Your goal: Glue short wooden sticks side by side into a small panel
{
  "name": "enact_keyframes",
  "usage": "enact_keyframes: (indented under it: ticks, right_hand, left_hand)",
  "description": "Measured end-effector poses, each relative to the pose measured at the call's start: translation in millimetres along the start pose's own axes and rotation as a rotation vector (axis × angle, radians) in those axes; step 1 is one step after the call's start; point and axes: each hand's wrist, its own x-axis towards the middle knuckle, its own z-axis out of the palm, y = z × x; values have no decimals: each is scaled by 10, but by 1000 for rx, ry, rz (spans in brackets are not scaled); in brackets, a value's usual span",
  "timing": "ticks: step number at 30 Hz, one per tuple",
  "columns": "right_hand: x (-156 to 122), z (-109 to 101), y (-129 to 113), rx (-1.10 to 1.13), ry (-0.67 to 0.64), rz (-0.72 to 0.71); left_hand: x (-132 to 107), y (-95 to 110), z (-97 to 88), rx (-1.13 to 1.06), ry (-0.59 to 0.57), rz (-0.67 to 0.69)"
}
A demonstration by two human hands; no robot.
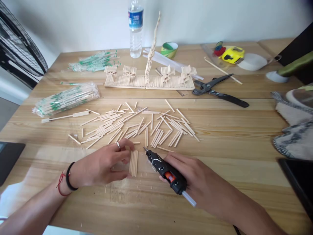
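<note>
My right hand (182,166) is wrapped around a black hot glue gun (166,169), with a clear glue stick protruding from its back end. The gun's nozzle points up and left, just right of a small panel of short wooden sticks (133,163) laid side by side. My left hand (110,161) grips this panel by its two ends on the tabletop, fingers at the far end and thumb at the near one. Beyond both hands lie several loose cut sticks (156,137). Part of my right hand's fingers is hidden behind the gun.
Farther back stands a stick-built model (146,81) with a tall knobbly post. Around it are a water bottle (136,32), black shears (215,88), a yellow tape measure (232,54) and bagged sticks (68,98). A cloth (290,124) lies at the right, a fan (19,36) at the left.
</note>
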Motion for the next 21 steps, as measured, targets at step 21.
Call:
enact_keyframes:
  ticks: [21]
  right_hand:
    - [12, 16, -2, -18, 56, -9]
  left_hand:
    - [-7, 8, 59, 28, 66, 43]
